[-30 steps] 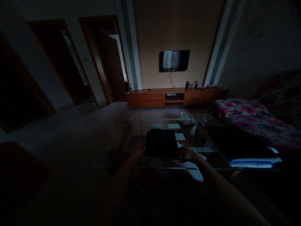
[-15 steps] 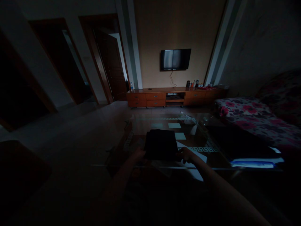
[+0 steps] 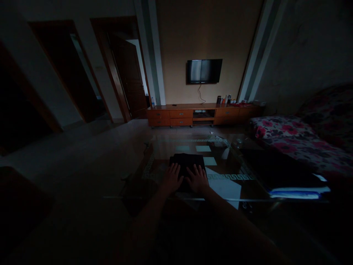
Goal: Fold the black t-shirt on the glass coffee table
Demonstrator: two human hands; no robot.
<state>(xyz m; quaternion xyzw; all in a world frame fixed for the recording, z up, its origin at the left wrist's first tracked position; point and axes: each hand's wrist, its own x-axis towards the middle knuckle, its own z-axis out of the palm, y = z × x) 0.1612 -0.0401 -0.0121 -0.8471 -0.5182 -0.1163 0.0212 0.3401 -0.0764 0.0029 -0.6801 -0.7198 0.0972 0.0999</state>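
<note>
Both of our hands had come in from the near corners of the dark folded cloth point(image 3: 187, 163) and now lay flat on top of it, side by side, where half a second before they had been holding it by its edges. Our left hand point(image 3: 171, 178) pressed palm down on the near left part of the cloth, its grip apart with the fingers spread and closed on nothing. Our right hand point(image 3: 197, 179) lay just beside it on the near right part, fingers likewise spread and flat, clamped on nothing. That cloth rested near the front middle of the glass bench point(image 3: 154, 162), which had a patterned border. White paper sheets point(image 3: 226, 186) lay on the bench just to the right of the cloth, one of them running under its near right corner. Farther right on the bench sat a dark flat pile over something blue and white point(image 3: 296, 192); the gloom kept us from telling what it was. Beyond the bench stood a low wooden cabinet point(image 3: 179, 115) against the far wall, with a television point(image 3: 204, 71) mounted above it, and a floral sofa point(image 3: 286, 136) stood to the right.
</note>
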